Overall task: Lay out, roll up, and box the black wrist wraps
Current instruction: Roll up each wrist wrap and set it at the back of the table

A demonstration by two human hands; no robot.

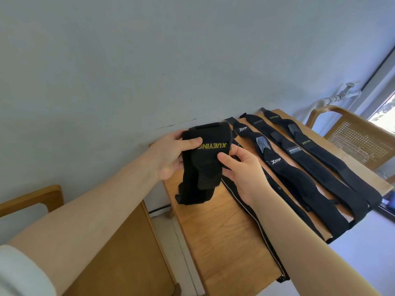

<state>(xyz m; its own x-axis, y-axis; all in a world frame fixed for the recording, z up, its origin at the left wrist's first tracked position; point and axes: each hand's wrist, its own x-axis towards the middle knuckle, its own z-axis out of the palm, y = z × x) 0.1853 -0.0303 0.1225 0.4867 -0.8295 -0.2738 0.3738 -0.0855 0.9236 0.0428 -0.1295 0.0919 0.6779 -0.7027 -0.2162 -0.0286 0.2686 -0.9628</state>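
Both forearms reach out over the wooden bench [224, 242], bare to the elbow; a pale sleeve [19, 272] shows at 7 o'clock on the left arm.

Left hand [171, 154]: palm turned inward, thumb laid flat across the top of a bunched black wrist wrap [201, 165], other fingers curled behind it. Grips the wrap's left edge.

Right hand [241, 171]: thumb pressed on the wrap's front just below the yellow "XUEYING" lettering, which reads upside down; fingers wrapped round its right side. Pinching hold.

The wrap hangs raised above the bench's far left part, at about 11 o'clock of the benchtop, its loose end drooping toward the wood, folded and crumpled.

From 12 to 3 o'clock on the bench: more black wraps laid flat in parallel strips. One with white "XTEP" marks [284, 167] lies nearest the hands, then a strip with a small grey label [316, 167], then one with green lettering [333, 159] at the far edge. A narrow black strip with a pale edge [254, 223] runs under the right wrist.

Wooden chair with cane back [361, 137] at 3 o'clock. Another wooden chair [119, 253] at 8 o'clock.
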